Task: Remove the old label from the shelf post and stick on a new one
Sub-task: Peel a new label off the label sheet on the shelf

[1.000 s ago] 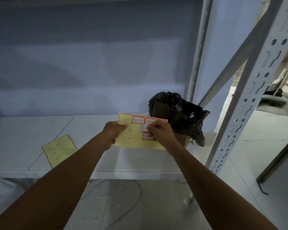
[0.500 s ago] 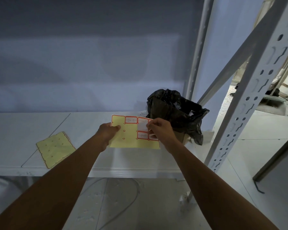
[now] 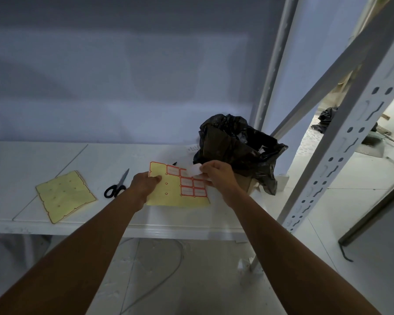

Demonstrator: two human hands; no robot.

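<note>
— While the left hand (image 3: 146,183) pinches the left edge of the label sheet (image 3: 168,192), thumb on top, what is the right hand (image 3: 216,176) doing?

— It pinches one white label (image 3: 195,170) between thumb and fingertips. The label curls up off the sheet's top right corner.

— Can any writing be read?

— None. The labels show only faint grey lines inside red borders, too small to read.

— How does the sheet look?

— It is pale yellow backing, bare on the left, with a block of red-bordered white labels on its right side. It is held low over the white shelf (image 3: 32,155), in front of a black bin bag (image 3: 237,146).

— What differs from half a second earlier?

— Then the label lay flat under the fingers; now it is lifted. Black-handled scissors (image 3: 116,187) show left of the left hand, unseen before. A second stripped yellow sheet (image 3: 65,195) lies further left. The perforated grey shelf post (image 3: 341,137) stands well to the right, apart from both hands.
</note>
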